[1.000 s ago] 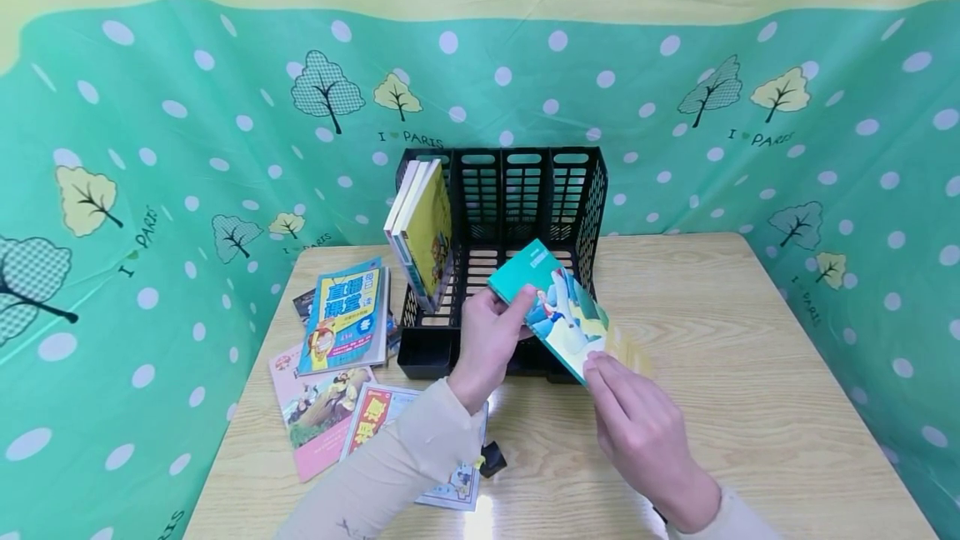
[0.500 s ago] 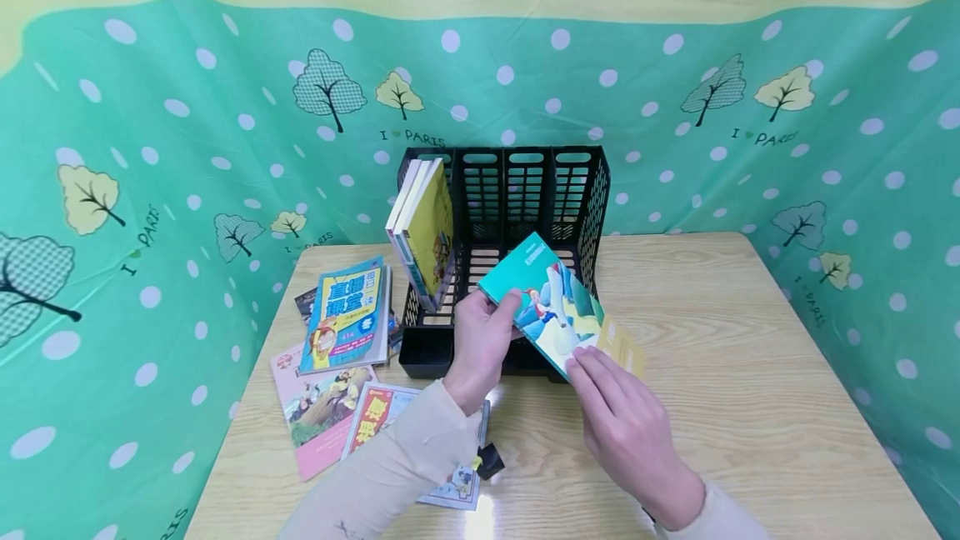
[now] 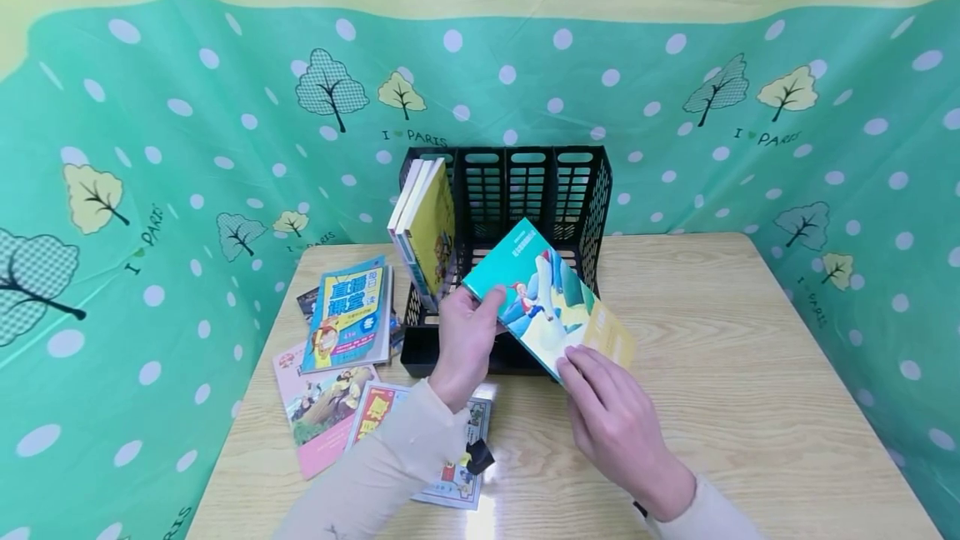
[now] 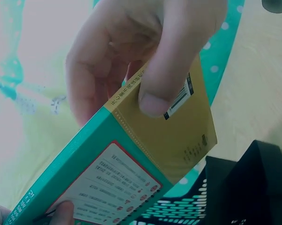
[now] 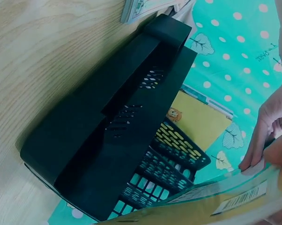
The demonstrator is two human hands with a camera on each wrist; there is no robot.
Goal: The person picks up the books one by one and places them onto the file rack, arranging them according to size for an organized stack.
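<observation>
- We are seeing the green book [image 3: 543,298] tilting, cover upward, above the front edge of the black rack [image 3: 422,363].
- The left hand [image 3: 465,336] is pinching one end of the spine side, its thumb lying on the cover; the right hand [image 3: 611,407] is pinching near the yellow end, its thumb pressing the back cover. Both are clamping the book, and we are judging that gripping near the spine's two ends is keeping it steady and easy to turn.
- The right wrist view is cutting the book off, so we are not able to tell whether it is touching the rack.
- At the rack's left edge, the yellow-covered book [image 3: 435,232] is standing beside paler books [image 3: 408,198]; the side wall is probably propping them.
- Near the table's [image 3: 712,340] left edge, the blue book [image 3: 348,319] is topping a stack, likely to save room; the pink book [image 3: 318,407] is lying in front.
- Against one second ago, both hands and the green book are sitting farther left, and its cover is facing us more fully; the other books are staying put.
</observation>
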